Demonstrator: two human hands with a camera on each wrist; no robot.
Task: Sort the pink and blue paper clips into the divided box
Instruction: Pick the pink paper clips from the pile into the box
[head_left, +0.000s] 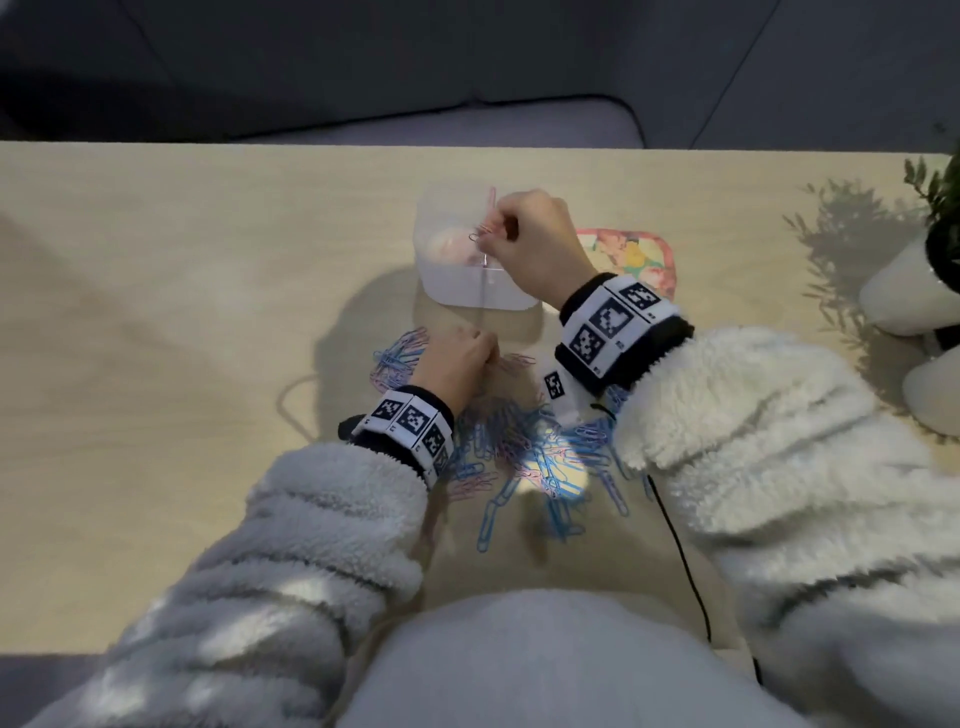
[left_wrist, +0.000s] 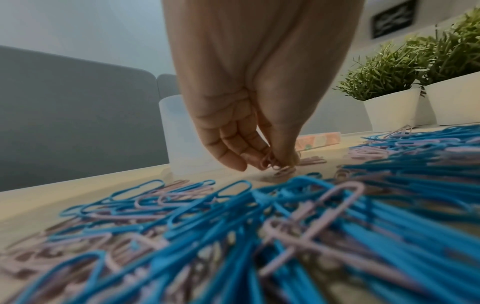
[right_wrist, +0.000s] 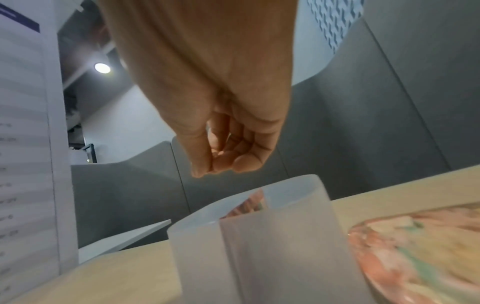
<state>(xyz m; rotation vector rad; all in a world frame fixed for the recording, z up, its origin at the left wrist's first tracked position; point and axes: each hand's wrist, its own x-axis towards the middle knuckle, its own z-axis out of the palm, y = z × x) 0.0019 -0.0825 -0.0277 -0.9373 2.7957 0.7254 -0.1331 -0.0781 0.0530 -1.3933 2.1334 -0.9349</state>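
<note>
A translucent divided box (head_left: 511, 301) stands on the table, with pink clips in its left compartment (head_left: 447, 248). My right hand (head_left: 492, 229) hovers over the box and pinches a pink paper clip (head_left: 479, 234) that dangles from the fingertips. In the right wrist view the right hand (right_wrist: 210, 169) has thumb and fingers pressed together above the box (right_wrist: 259, 246); the clip is hidden there. A mixed pile of pink and blue clips (head_left: 524, 447) lies near me. At the pile's far edge my left hand (left_wrist: 272, 162) pinches pink clips (left_wrist: 269, 160) just off the table.
A colourful flat lid (head_left: 636, 257) lies right of the box. Potted plants in white pots (head_left: 909, 291) stand at the table's right edge. A black cable (head_left: 680, 545) runs under my right sleeve. Grey seating sits beyond the far table edge.
</note>
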